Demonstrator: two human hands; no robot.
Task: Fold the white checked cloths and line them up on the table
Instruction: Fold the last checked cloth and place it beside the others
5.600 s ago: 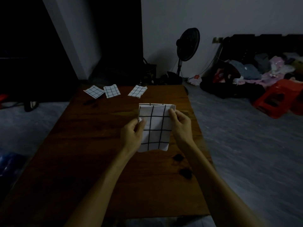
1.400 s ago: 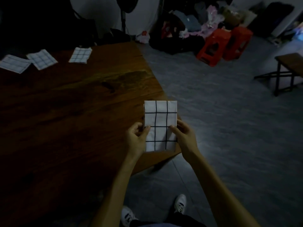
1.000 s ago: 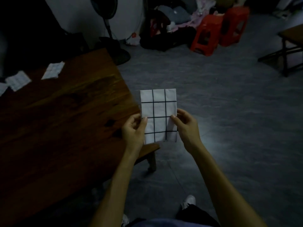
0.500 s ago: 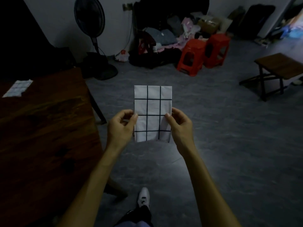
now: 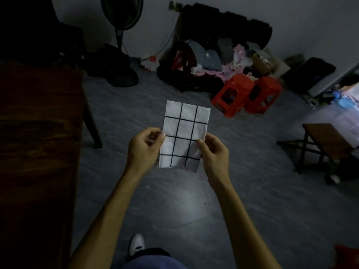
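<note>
Left hand (image 5: 144, 147) and right hand (image 5: 213, 151) pinching folded checked cloth (image 5: 184, 133) above floor, table (image 5: 38, 133) left, red stools (image 5: 246, 94) beyond

only one view, cam on my head, wide-angle, looking fwd and steeply down. my forearms run up from the bottom edge to the frame's centre, so my left hand (image 5: 144, 147) and right hand (image 5: 212, 152) sit close to the lens, w/ the checked cloth (image 5: 184, 135) between them mid-frame. i'm looking mostly at grey floor (image 5: 174, 206); my shoe (image 5: 137, 243) shows at the bottom, straight below. table (image 5: 38, 133) cut off by the left edge, bench (image 5: 328, 140) at the right, red stools (image 5: 246, 93) and fan (image 5: 121, 12) farther off toward the top, by the wall. edges bend, fisheye-ish. no 2nd view to share w/.
</note>
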